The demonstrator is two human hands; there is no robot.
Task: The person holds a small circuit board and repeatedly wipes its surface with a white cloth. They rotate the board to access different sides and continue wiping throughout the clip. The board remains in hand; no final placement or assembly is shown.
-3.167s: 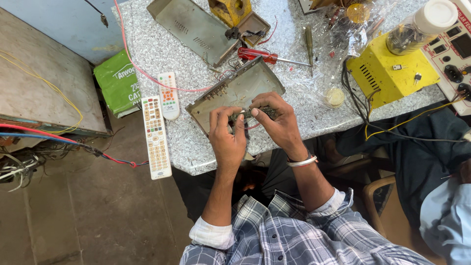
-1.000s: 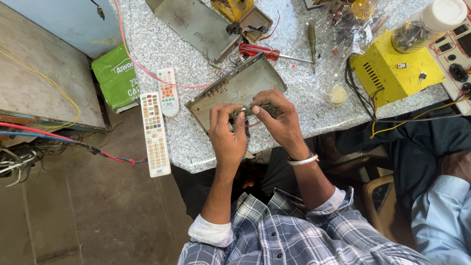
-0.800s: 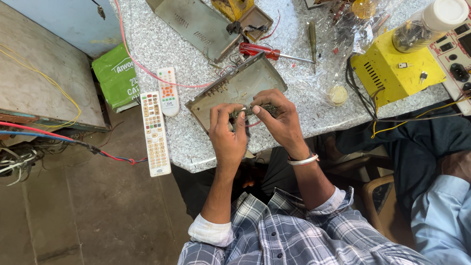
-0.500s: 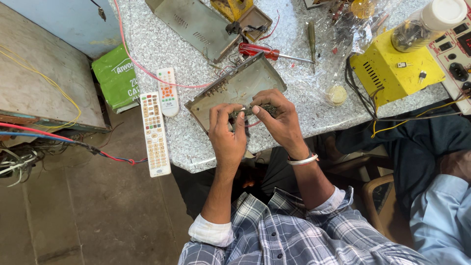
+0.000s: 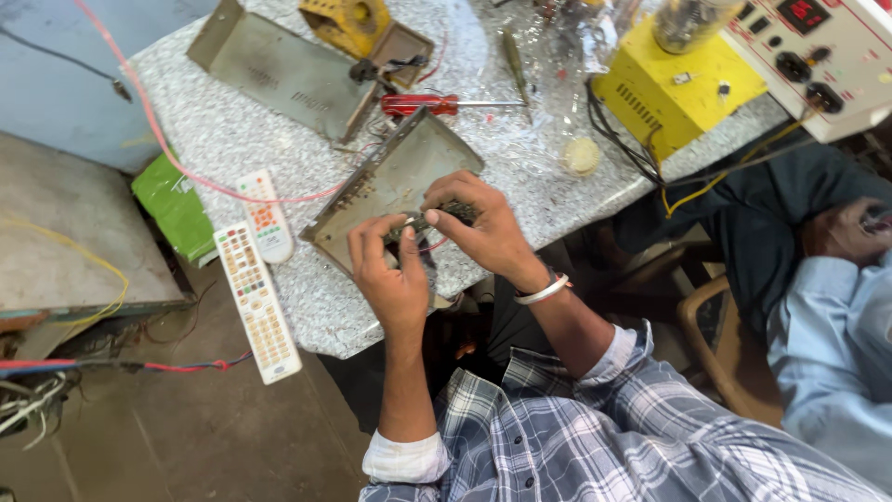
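gripping circuit board (image 5: 437, 218), both hands.

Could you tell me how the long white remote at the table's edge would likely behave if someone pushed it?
The long white remote overhangs the granite table edge, so a push could probably tip it off. It looks like a stiff, light plastic bar, likely sliding easily on the polished stone rather than rolling.

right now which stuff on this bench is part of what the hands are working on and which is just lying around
In hand:
- small dark part, held between left hand and right hand
- grey metal tray right under them

Lying about:
- red screwdriver
- two white remotes
- green box
- yellow box
- second metal panel
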